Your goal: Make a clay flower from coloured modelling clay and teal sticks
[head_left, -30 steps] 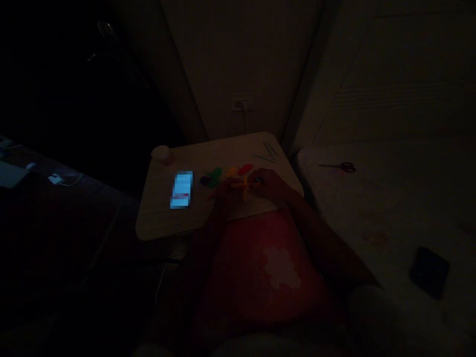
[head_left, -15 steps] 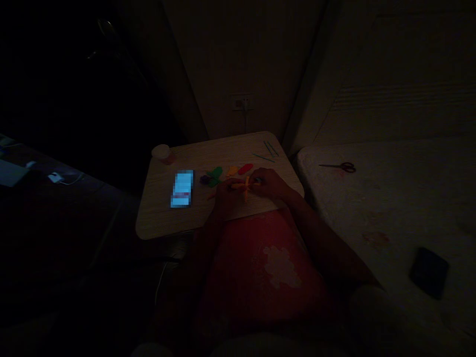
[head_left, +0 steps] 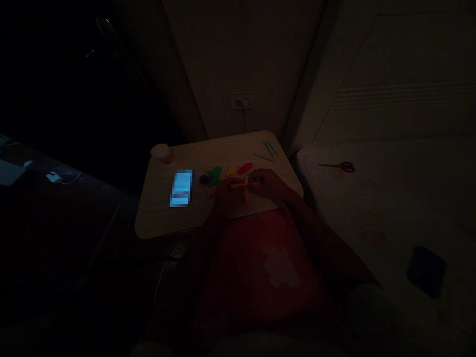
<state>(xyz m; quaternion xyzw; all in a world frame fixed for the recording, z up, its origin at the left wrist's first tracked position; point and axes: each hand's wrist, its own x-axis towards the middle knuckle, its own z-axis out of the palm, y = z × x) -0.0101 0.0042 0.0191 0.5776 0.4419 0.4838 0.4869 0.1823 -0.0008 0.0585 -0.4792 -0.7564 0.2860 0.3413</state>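
Observation:
Between my hands is an orange piece with several arms (head_left: 246,184), which looks like modelling clay. My left hand (head_left: 226,192) pinches its left arm, and my right hand (head_left: 265,181) is closed on its right side. Just beyond my fingers lie a green lump (head_left: 214,174), a dark purple lump (head_left: 204,179), a yellow-orange lump (head_left: 232,171) and a red oval piece (head_left: 245,168). The dim light hides the fingertips in part.
A lit phone (head_left: 182,188) and a lidded tub (head_left: 162,153) stand on the left of the small table (head_left: 159,220). Thin blue-green sticks (head_left: 268,149) lie at its back right. Scissors (head_left: 337,166) and a dark blue object (head_left: 427,271) rest on the pale surface to the right.
Both hands keep hold of the orange piece, with only slight finger movement. The whole view has shifted a little.

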